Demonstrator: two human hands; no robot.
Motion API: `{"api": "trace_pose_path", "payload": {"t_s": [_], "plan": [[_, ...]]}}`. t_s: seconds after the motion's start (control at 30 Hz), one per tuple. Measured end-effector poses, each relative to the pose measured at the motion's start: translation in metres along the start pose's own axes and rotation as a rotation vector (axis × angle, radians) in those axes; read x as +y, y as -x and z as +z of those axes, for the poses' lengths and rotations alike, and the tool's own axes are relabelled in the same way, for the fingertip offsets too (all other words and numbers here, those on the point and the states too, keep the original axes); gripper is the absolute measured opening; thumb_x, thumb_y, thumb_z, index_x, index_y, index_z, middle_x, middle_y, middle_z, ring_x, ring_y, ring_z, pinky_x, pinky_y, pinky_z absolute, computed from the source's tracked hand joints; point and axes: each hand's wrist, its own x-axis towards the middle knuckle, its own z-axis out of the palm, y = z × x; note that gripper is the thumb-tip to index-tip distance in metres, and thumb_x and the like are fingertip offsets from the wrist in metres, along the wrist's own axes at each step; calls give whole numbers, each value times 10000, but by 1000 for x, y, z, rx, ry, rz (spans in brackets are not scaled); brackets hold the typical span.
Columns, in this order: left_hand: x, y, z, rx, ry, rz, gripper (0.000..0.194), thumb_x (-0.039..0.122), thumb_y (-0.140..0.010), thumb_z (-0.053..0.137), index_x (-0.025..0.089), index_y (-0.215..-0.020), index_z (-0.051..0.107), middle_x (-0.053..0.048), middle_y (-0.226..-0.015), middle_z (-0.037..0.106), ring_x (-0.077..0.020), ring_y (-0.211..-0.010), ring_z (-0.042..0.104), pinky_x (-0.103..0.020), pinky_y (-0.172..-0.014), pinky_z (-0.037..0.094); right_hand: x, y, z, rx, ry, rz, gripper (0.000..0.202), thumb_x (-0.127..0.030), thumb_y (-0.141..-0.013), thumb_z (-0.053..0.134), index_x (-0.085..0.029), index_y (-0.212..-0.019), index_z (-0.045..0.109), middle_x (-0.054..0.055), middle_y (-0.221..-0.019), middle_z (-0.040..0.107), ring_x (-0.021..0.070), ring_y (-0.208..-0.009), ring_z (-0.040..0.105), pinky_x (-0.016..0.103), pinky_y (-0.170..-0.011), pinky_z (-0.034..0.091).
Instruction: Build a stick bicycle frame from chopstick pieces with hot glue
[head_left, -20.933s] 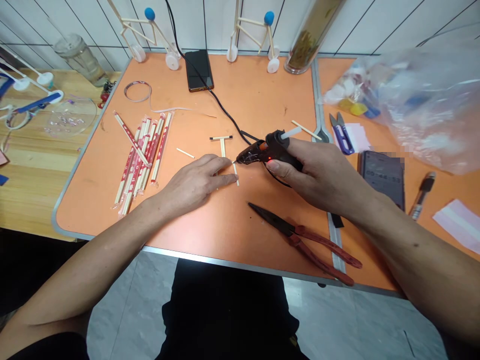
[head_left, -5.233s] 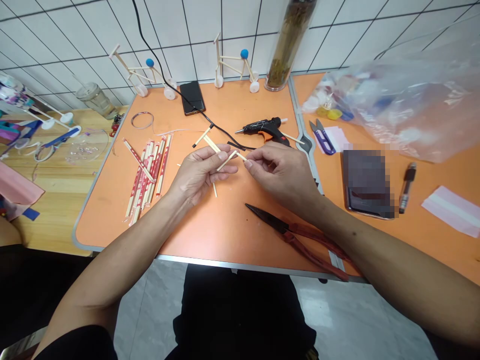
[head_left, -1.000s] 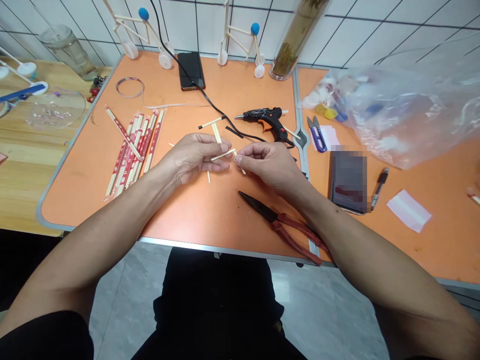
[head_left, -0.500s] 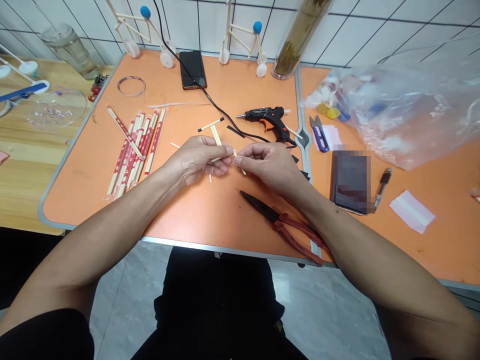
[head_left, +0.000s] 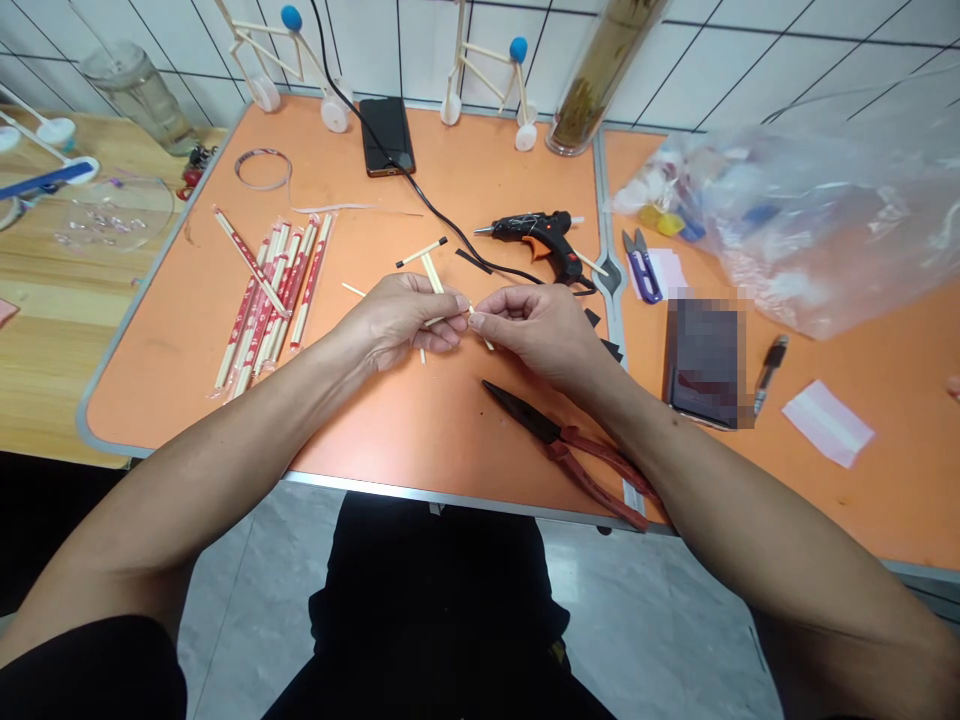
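Note:
My left hand (head_left: 412, 308) is closed around a frame of pale wooden sticks (head_left: 432, 272). A crosspiece with black ends (head_left: 421, 251) tops the frame, and other stick ends poke out on the left and below. Close beside it, my right hand (head_left: 534, 328) pinches a short wooden stick (head_left: 471, 309) between thumb and finger, up against the frame's near end. The fingers hide the joint, so I cannot tell whether the pieces are attached. Below my right hand lie long-nose pliers (head_left: 559, 440) with red handles. A black glue gun (head_left: 541, 236) rests behind it.
Wrapped chopsticks (head_left: 274, 295) lie to the left. At the back stand two stick models with wheels (head_left: 274, 50) (head_left: 491, 75), a phone (head_left: 387, 137) and a tall glass tube (head_left: 600, 80). Thread snips (head_left: 642, 268), a blurred dark device (head_left: 703, 360), a pen (head_left: 769, 375) and a plastic bag (head_left: 795, 230) are right.
Both hands hold nearly the same pose, with the short stick still against the frame. The whole view has shifted very slightly.

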Motion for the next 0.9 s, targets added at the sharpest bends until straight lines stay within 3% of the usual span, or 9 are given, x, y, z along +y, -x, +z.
{"api": "trace_pose_path", "payload": {"t_s": [0.6,0.9], "plan": [[0,1,3,2,44,-11,172,61,-875,777,92,-707,765,-83,-663,762,-109,-494,675,-203,-532,584,4,0,1,-2,-12,-8,177,-339,-819,865,-183,-796,784,14,-660,682,134,-605,534,290,-576,374],[0,1,3,8,25,-21,116,59,-842,799,88,-738,757,-73,-664,763,-100,-495,670,-186,-545,584,5,-1,2,-7,-11,-29,175,-334,-815,838,-168,-809,784,14,-660,689,129,-595,533,289,-573,361]]}}
